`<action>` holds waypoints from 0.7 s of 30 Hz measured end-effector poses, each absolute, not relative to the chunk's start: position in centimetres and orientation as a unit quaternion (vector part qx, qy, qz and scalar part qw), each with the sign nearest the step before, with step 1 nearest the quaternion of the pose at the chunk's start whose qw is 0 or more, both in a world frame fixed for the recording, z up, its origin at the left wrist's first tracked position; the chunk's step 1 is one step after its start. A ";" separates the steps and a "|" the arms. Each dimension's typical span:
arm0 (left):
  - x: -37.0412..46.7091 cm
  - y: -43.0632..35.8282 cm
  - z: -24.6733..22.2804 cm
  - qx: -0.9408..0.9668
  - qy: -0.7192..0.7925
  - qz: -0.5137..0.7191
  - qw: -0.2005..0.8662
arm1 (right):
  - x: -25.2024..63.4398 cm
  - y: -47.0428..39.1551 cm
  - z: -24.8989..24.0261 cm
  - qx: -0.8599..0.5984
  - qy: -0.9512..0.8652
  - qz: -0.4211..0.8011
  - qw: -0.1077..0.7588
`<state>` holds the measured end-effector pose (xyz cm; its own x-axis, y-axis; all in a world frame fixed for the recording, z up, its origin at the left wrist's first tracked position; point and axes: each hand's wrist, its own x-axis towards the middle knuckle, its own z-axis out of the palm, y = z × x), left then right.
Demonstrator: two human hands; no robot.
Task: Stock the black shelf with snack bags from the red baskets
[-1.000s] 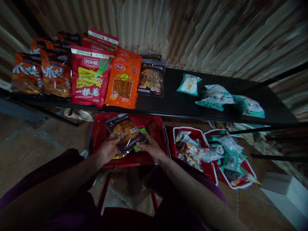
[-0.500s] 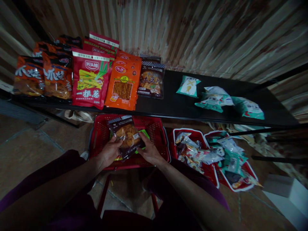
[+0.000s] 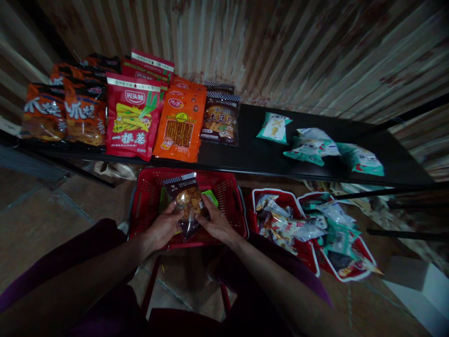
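Note:
Between my two hands is a dark brown bag of potato chips (image 3: 188, 199) with a checkered top edge and a clear front. My left hand (image 3: 167, 227) grips its left side, and my right hand (image 3: 214, 220) grips its right side. They hold it over a red plastic basket (image 3: 228, 187). A bright green package (image 3: 211, 197) shows in the basket, partly behind my right hand. Two similar brown bags (image 3: 220, 117) stand on the black shelf (image 3: 252, 154), one behind the other.
Left on the shelf stand orange-and-black bags (image 3: 84, 112), red bags (image 3: 131, 117) and orange bags (image 3: 179, 124). Small teal snack packs (image 3: 308, 147) lie to the right. Two more red baskets, one with mixed packs (image 3: 280, 222), one with teal packs (image 3: 338, 234), sit on the floor near a white box (image 3: 417, 281).
The bag of potato chips has turned more upright and shifted slightly right in my hands. My hands have come a little closer together. The shelf goods stay as they were.

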<state>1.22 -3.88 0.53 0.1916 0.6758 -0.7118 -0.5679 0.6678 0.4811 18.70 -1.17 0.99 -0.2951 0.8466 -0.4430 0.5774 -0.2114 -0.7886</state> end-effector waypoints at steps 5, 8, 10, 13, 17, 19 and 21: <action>1.3 -3.6 0.9 0.053 0.493 0.405 0.768 | 18.7 -1.2 1.6 -0.574 -0.614 0.521 0.146; 1.2 -3.5 1.0 0.059 0.494 0.398 0.771 | 18.7 -1.2 1.6 -0.580 -0.621 0.509 0.137; 1.2 -3.5 1.1 0.065 0.488 0.395 0.776 | 18.7 -1.2 1.6 -0.583 -0.620 0.506 0.139; 1.4 -3.5 1.3 0.065 0.484 0.395 0.778 | 18.7 -1.2 1.4 -0.584 -0.612 0.511 0.153; 1.5 -3.5 1.7 0.081 0.484 0.387 0.781 | 18.8 -1.2 1.2 -0.587 -0.598 0.520 0.166; 1.5 -3.5 1.8 0.087 0.487 0.381 0.781 | 18.8 -1.3 1.2 -0.587 -0.593 0.526 0.167; 1.5 -3.6 1.8 0.091 0.486 0.378 0.782 | 18.9 -1.4 1.2 -0.581 -0.583 0.542 0.171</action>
